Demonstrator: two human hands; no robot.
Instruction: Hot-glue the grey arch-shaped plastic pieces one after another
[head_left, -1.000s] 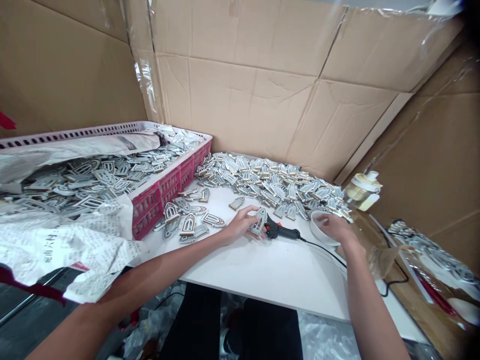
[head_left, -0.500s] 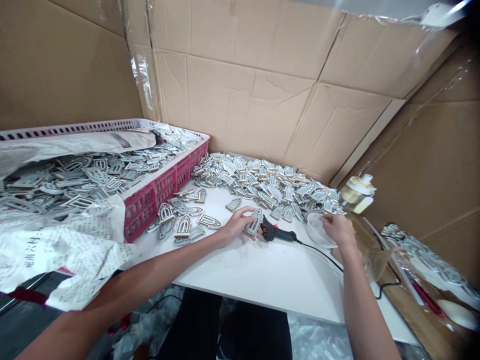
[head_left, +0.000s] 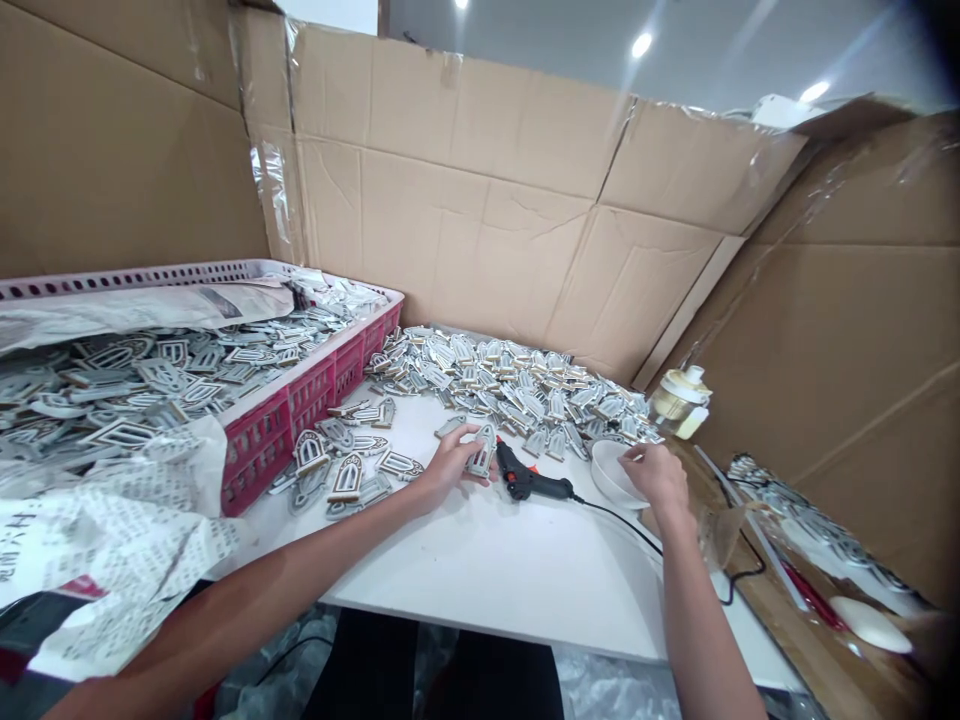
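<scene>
Between the fingers of my left hand [head_left: 451,466] stands a small grey arched window-shaped piece [head_left: 483,452], held upright above the white table. A black glue gun [head_left: 534,482] with an orange trigger lies just right of it, its nozzle close to the piece. My right hand [head_left: 658,476] is at a white bowl [head_left: 609,482], fingertips pinched together over its right side. What the fingertips hold, if anything, is too small to make out. Several similar pieces with brown edges, such as one arched piece [head_left: 346,478], lie left of my left hand.
A large pile of arched pieces [head_left: 517,385] spreads along the back cardboard wall [head_left: 465,240]. At left stands a pink crate [head_left: 311,395] full of pieces and paper. A clear yellowish container [head_left: 679,400] stands at right; the glue gun's cord [head_left: 626,530] crosses the table [head_left: 487,580].
The view has tilted upward, with more ceiling showing. My left hand keeps the arched piece beside the glue gun, and my right hand stays at the bowl with its fingers pinched.
</scene>
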